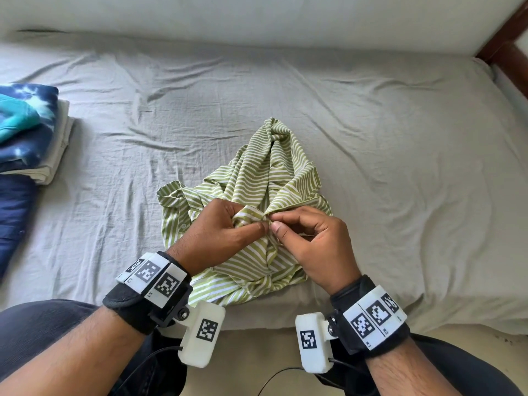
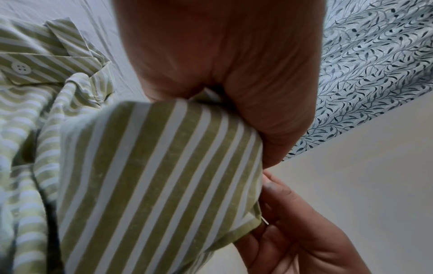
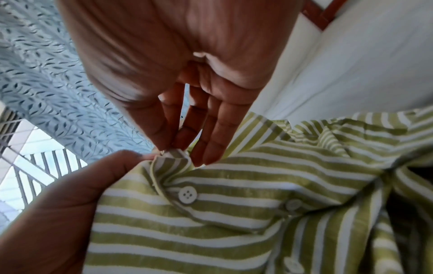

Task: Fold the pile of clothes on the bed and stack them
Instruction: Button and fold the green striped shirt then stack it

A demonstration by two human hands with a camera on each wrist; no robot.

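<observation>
A green-and-white striped button shirt lies crumpled on the grey bed sheet, near the front edge. My left hand grips a bunched fold of it, seen close in the left wrist view as broad stripes. My right hand pinches the shirt's edge between thumb and fingertips, right beside the left hand's thumb. White buttons show just below the pinch. A stack of folded clothes sits at the far left.
The stack holds a blue tie-dye piece on cream fabric, with a dark navy garment beside it. A brown wooden bed frame stands at the back right. Floor and cables lie below the bed edge.
</observation>
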